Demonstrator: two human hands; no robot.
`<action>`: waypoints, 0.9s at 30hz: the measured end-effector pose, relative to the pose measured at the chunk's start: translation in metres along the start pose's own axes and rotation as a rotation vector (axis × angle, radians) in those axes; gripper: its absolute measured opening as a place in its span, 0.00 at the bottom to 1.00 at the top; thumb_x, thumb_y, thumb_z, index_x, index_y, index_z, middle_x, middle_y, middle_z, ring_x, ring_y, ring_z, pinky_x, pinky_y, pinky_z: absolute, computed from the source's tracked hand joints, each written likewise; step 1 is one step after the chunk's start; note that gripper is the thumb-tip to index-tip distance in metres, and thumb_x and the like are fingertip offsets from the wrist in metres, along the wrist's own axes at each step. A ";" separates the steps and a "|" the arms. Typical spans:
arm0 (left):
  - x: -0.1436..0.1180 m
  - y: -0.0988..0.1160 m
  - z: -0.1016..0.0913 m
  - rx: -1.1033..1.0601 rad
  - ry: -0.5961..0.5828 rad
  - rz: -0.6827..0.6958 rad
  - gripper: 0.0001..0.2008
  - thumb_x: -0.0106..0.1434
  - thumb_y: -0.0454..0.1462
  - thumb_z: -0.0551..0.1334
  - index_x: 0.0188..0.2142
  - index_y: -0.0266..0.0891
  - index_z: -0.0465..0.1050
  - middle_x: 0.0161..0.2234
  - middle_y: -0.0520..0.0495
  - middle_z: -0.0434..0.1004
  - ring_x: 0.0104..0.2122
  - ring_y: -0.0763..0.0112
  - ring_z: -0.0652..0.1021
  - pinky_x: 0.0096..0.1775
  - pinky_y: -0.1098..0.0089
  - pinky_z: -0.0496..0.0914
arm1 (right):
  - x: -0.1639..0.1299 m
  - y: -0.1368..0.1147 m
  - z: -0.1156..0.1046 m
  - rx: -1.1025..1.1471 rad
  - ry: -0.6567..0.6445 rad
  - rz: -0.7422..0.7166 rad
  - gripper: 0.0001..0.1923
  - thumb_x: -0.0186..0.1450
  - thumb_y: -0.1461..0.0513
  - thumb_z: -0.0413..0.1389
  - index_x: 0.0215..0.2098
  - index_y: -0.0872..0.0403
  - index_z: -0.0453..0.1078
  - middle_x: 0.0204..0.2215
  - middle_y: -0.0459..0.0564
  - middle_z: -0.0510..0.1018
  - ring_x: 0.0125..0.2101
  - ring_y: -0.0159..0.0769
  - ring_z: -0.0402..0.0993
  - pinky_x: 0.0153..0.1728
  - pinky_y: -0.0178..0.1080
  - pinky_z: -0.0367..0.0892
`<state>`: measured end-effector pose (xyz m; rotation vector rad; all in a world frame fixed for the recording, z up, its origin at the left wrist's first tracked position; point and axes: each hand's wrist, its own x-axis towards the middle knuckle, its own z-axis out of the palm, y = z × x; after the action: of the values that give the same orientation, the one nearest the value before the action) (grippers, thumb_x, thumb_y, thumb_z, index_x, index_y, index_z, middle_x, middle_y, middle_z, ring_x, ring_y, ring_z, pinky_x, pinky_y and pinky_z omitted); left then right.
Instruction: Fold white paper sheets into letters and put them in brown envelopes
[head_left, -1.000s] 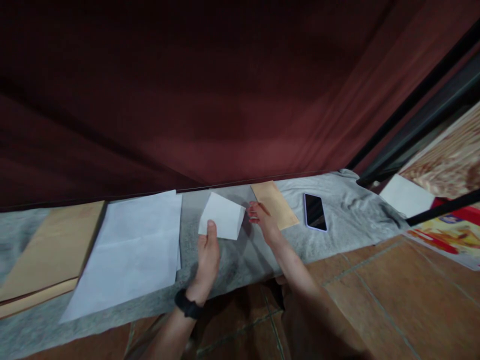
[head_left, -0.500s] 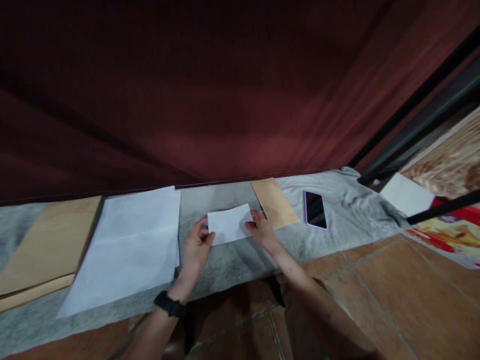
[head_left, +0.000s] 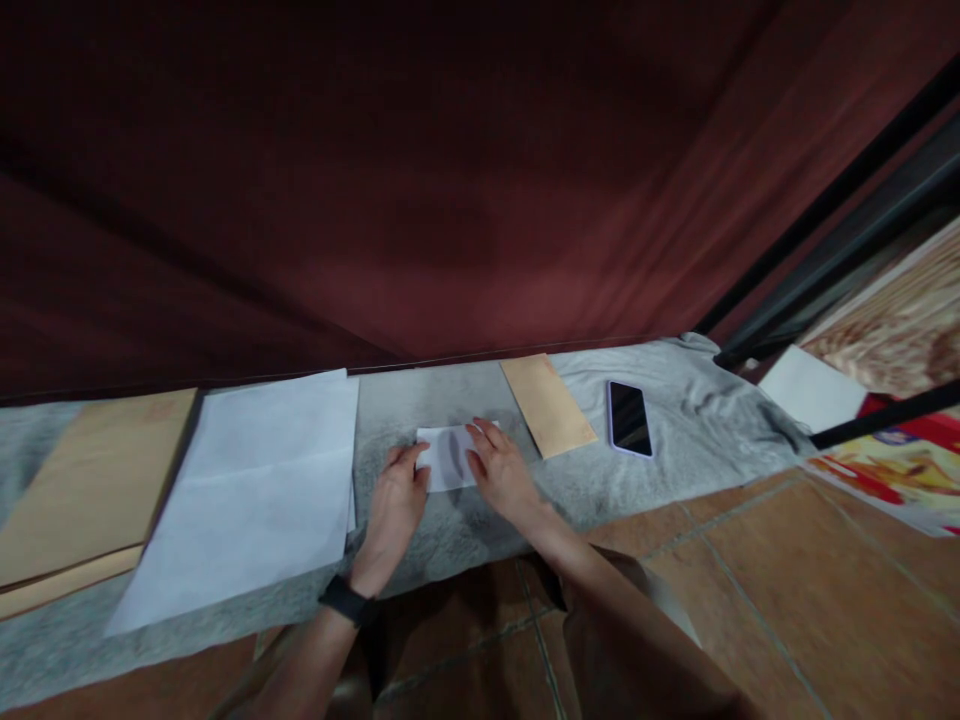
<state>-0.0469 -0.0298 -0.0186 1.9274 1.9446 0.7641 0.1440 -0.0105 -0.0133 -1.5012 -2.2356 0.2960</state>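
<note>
Pressing down on a small folded white paper (head_left: 448, 456), both hands lie flat and spread: the left hand (head_left: 395, 505) pins its edge at 9 o'clock while the right hand (head_left: 501, 472) covers the side at 3 o'clock, which looks like a way to hold the fold flat. That paper rests on a grey cloth (head_left: 675, 420) over the floor. At 9 o'clock from it lies a large white sheet (head_left: 255, 490), with a brown envelope (head_left: 82, 490) farther out. At 2 o'clock sit a small tan envelope (head_left: 547, 403) and a dark phone (head_left: 628, 418), apart from the hands
</note>
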 end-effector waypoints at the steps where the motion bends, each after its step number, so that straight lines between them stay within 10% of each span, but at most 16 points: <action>1: -0.001 0.001 -0.001 0.030 0.005 0.002 0.21 0.62 0.31 0.55 0.54 0.34 0.74 0.48 0.37 0.75 0.41 0.59 0.80 0.49 0.59 0.75 | 0.000 -0.002 0.005 0.011 -0.013 -0.040 0.24 0.75 0.60 0.45 0.66 0.56 0.62 0.66 0.57 0.65 0.65 0.44 0.59 0.64 0.47 0.59; 11: 0.000 0.024 0.039 0.234 0.035 0.259 0.27 0.74 0.44 0.46 0.65 0.31 0.63 0.66 0.34 0.65 0.66 0.56 0.65 0.66 0.53 0.60 | -0.010 -0.006 0.031 -0.146 -0.101 -0.093 0.28 0.74 0.62 0.45 0.72 0.59 0.53 0.71 0.56 0.52 0.70 0.44 0.50 0.69 0.49 0.49; 27: -0.008 0.002 0.048 0.414 0.053 0.182 0.31 0.73 0.44 0.44 0.69 0.25 0.53 0.70 0.32 0.55 0.70 0.55 0.56 0.68 0.53 0.54 | -0.014 0.012 0.040 -0.221 0.055 0.000 0.29 0.76 0.57 0.43 0.71 0.64 0.53 0.69 0.60 0.59 0.70 0.44 0.51 0.68 0.50 0.50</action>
<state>-0.0178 -0.0300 -0.0582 2.3695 2.1105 0.4853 0.1399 -0.0163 -0.0565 -1.5985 -2.2844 0.0067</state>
